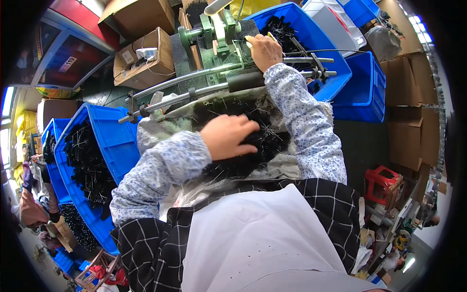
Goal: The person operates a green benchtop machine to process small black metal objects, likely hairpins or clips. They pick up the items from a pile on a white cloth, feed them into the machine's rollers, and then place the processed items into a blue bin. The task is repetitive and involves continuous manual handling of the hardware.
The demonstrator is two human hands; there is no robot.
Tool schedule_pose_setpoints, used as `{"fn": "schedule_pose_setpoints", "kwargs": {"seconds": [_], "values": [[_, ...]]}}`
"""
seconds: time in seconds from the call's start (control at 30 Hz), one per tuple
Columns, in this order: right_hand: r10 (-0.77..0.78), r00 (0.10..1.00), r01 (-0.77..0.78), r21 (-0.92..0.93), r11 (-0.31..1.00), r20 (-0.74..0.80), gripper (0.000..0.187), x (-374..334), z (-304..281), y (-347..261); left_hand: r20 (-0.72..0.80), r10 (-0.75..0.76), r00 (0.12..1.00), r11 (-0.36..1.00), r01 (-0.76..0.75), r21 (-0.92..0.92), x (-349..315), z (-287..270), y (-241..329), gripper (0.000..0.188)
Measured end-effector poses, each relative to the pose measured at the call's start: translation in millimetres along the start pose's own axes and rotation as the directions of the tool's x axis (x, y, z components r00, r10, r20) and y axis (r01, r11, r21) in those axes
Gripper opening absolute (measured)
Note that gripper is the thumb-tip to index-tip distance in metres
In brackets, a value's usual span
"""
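Note:
My left hand (231,136) is over a heap of black bristly pieces with thin metallic stems (265,155), its fingers stretched out and the thumb apart. Whether the fingertips touch the heap I cannot tell. That heap lies in a pale, stained sack cloth (284,168) in front of my body. Up at the green metal machine (221,36), my right hand (266,52) has bent, closed fingers, with yellowish coverings on the fingertips. What it pinches, if anything, is hidden. Two metal rails (199,92) run across between the machine and the cloth.
Blue bins holding similar black pieces stand at left (116,146) and behind my right hand (335,73). Another blue bin (372,90) sits farther right. An open cardboard box (146,61) is left of the machine; a red plastic stool (382,185) is at right.

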State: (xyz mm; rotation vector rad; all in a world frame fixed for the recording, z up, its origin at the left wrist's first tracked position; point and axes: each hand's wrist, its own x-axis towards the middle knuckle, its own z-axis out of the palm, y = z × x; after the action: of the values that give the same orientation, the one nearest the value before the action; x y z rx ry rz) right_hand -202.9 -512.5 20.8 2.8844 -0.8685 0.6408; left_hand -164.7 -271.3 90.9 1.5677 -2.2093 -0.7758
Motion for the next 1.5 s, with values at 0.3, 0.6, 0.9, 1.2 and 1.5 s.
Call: {"fn": "schedule_pose_setpoints", "kwargs": {"seconds": [0.3,0.6,0.9,1.2,1.5], "values": [[-0.029,1.0,0.029,-0.052,0.998,0.008,0.02,5,10,2,0.044,-0.164,0.985,0.985,0.166,-0.049,-4,-8,19,0.038],[-0.027,0.999,0.028,0.05,0.998,-0.02,0.02,10,19,9,-0.191,-0.254,0.948,0.885,0.148,-0.442,-29,-50,18,0.03],[-0.082,0.995,0.076,0.105,0.992,0.052,0.021,14,25,9,-0.217,-0.224,0.95,0.877,0.099,-0.47,-23,-49,14,0.03],[0.089,0.996,-0.089,-0.036,0.995,-0.025,0.033,-6,17,11,-0.354,-0.203,0.913,0.91,0.042,-0.413,-40,-50,1,0.027],[0.052,0.999,-0.052,-0.004,0.999,0.01,0.016,8,24,-49,-0.335,-0.184,0.924,0.92,0.043,-0.389,-38,-52,-1,0.03]]}}
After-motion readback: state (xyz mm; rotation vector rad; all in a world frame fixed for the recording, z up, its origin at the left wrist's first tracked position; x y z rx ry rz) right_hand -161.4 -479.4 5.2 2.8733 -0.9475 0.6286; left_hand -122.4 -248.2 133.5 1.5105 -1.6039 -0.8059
